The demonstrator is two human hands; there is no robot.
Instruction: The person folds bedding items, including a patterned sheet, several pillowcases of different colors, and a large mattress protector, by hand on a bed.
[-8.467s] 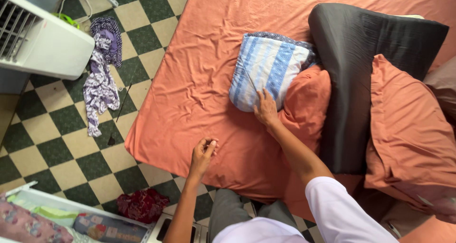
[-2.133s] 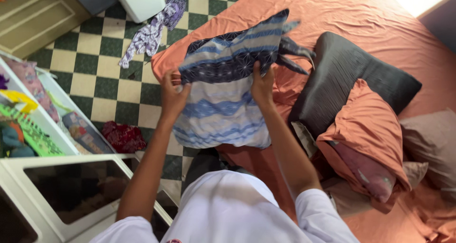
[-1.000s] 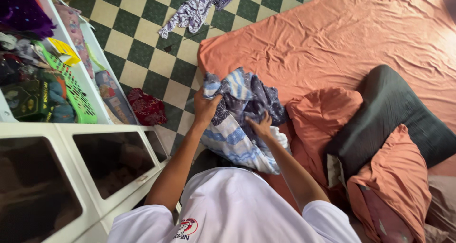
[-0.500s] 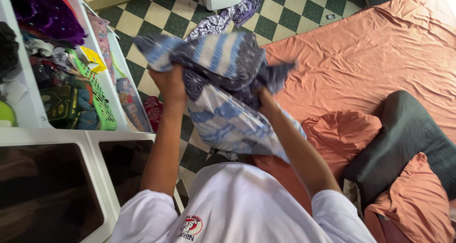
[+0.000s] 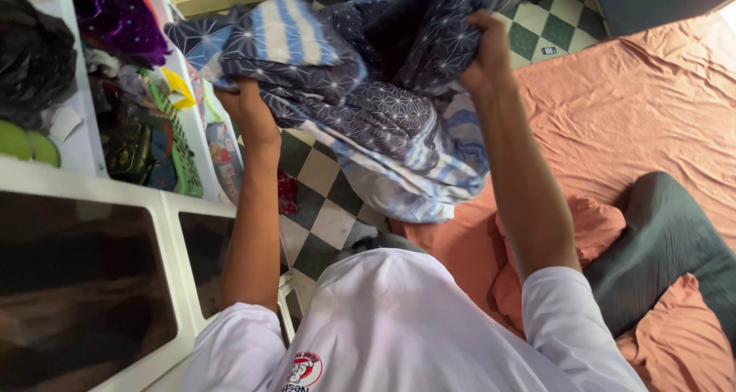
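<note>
Both my hands hold up a bundled cloth (image 5: 368, 108), dark blue with a white star pattern and pale blue stripes. My left hand (image 5: 247, 104) grips its left side, close to the open white shelf unit (image 5: 84, 150). My right hand (image 5: 484, 55) grips its upper right part, raised high above the bed. The lower folds of the cloth hang down between my arms over the checkered floor (image 5: 326, 208). My white shirt fills the bottom of the view.
The shelf unit at left is stuffed with purple, black and green items and has dark glass doors (image 5: 73, 277) below. A bed with an orange sheet (image 5: 652, 116) lies at right, with an orange pillow (image 5: 590, 231) and a dark grey pillow (image 5: 675, 246).
The cloth was picked off the bed, bundled in both hands and lifted. Over the last second it has risen higher and moved left toward the shelves as I turned that way.
</note>
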